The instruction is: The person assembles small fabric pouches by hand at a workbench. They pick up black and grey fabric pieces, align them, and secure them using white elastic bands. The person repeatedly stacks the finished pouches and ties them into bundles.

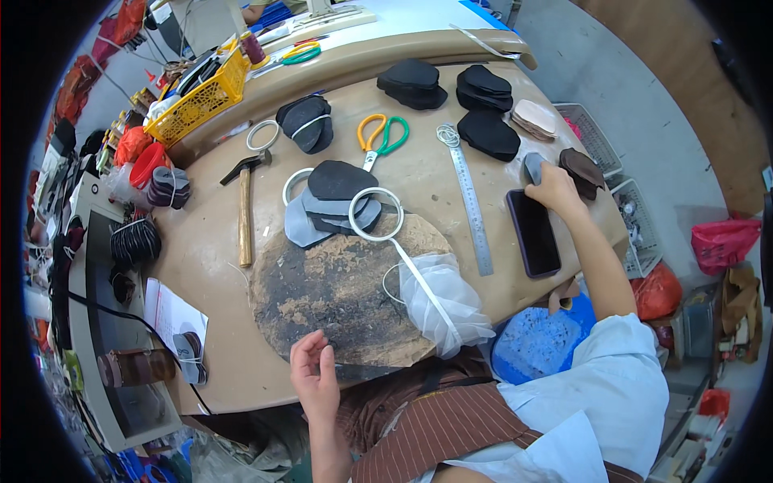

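My right hand (554, 188) reaches to the far right of the table, fingers closed on a small grey cut piece (532, 167). That piece is beside a brown stack of cut pieces (581, 172) and just beyond a dark phone (534, 233). Over the near edge of a worn round board (346, 290), my left hand (314, 369) is empty, its fingers loosely curled and the thumb apart. At the board's far edge lie grey and black cut pieces (342, 181). A roll of white tape (376, 214) overlaps them, its loose strip running over a white plastic bag (439, 302).
Black stacks (487, 135) stand at the back. A hammer (245, 205), scissors (378, 138) and a steel ruler (469, 201) lie on the table. A yellow basket (197, 101) is far left; a blue bucket (541, 338) sits below the right edge.
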### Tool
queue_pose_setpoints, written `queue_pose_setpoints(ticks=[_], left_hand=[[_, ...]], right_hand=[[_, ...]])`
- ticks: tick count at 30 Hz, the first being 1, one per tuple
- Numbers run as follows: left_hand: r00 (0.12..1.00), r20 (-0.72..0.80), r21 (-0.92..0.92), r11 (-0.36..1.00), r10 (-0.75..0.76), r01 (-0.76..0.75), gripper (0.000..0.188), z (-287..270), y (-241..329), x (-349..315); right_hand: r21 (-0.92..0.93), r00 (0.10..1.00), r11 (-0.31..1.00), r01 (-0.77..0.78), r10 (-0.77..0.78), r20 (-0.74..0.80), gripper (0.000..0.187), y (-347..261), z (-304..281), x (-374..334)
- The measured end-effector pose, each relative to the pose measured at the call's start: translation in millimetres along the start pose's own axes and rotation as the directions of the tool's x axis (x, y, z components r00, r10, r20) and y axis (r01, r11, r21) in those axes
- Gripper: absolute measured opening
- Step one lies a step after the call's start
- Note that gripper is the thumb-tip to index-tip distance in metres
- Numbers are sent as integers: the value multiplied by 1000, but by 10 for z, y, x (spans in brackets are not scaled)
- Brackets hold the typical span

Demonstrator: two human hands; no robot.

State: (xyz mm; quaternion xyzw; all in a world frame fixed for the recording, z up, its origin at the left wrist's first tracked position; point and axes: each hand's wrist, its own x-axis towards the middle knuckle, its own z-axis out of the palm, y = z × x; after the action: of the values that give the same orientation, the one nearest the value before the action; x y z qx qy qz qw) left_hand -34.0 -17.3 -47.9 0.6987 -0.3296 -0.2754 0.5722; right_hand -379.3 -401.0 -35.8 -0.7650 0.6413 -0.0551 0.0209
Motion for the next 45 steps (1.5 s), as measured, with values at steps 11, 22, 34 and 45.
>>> queue_pose_setpoints(ticks=[11,22,34,45], left_hand=[[999,-43,-13,999,-33,32,23,-100,-75,-74],[921,111,-633,688,-372,355,57,139,84,918],[993,-88,307,946,-78,102,67,1027,186,2272],[999,6,-439,898,-36,35,54,333,480,1733]], right_hand=[[347,924,862,369,-300,-236,32,-608,-20,-43],[514,813,727,455,-574,93,64,-2896,414,261],[618,778,497,609,-526,-344,50,-2589,447,-359],[422,612,547,723,-791,-23,21,-1760,-23,-939]])
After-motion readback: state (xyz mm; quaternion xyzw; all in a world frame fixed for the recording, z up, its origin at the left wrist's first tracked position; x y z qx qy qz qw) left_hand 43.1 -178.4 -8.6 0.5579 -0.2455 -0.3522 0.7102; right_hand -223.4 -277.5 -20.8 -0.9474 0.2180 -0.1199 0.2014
